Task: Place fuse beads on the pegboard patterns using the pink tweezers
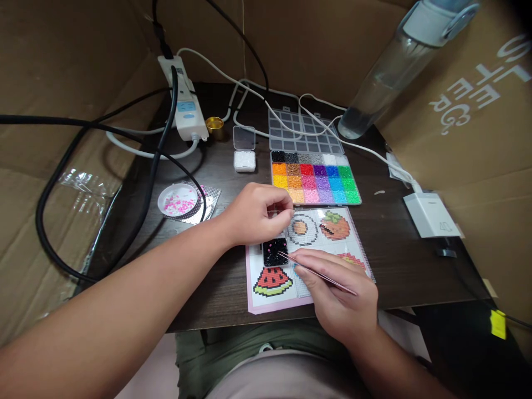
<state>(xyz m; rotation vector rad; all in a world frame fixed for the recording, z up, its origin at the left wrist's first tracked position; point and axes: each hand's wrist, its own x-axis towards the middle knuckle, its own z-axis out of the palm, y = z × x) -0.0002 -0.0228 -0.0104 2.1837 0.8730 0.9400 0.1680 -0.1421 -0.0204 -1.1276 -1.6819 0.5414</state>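
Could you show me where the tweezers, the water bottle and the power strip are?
Tweezers (338, 284): head view, on the shaft toward the back end.
Water bottle (374, 86): head view, on the clear body.
Power strip (185, 106): head view, on the socket face.

Two hands, one pair of tweezers, one bottle, one power strip, one charger
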